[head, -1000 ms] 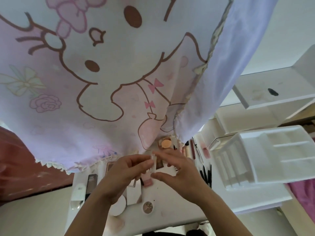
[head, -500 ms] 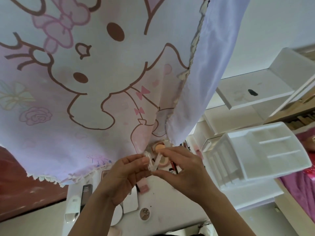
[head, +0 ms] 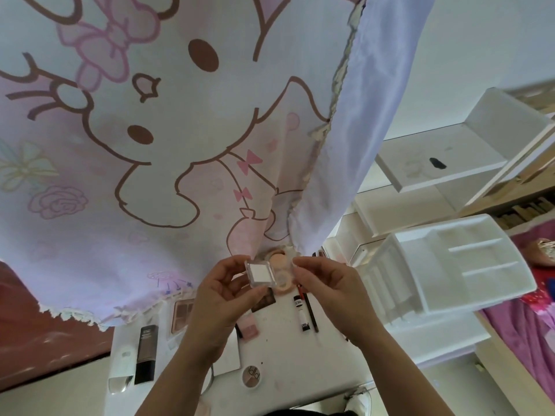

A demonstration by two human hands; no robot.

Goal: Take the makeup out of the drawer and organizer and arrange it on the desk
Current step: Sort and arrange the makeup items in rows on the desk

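Above desk (head: 279, 355), under cartoon curtain (head: 150, 145): left hand (head: 216, 298) grips small clear compact (head: 260, 274), white pan showing; right hand (head: 333, 292) pinches same compact by open lid. White organizer (head: 450, 271) stands right, well apart.

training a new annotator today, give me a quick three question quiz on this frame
1. True or false: the small clear case lies flat on the desk.
2. Which hand holds the half of the case with the white pan? A) left hand B) right hand C) neither
3. In a few words: what hangs over the far part of the desk?

Key
1. False: both hands hold it, opened, above the desk.
2. A; the right hand pinches the clear lid half.
3. A pink printed cloth with a cartoon character on it.
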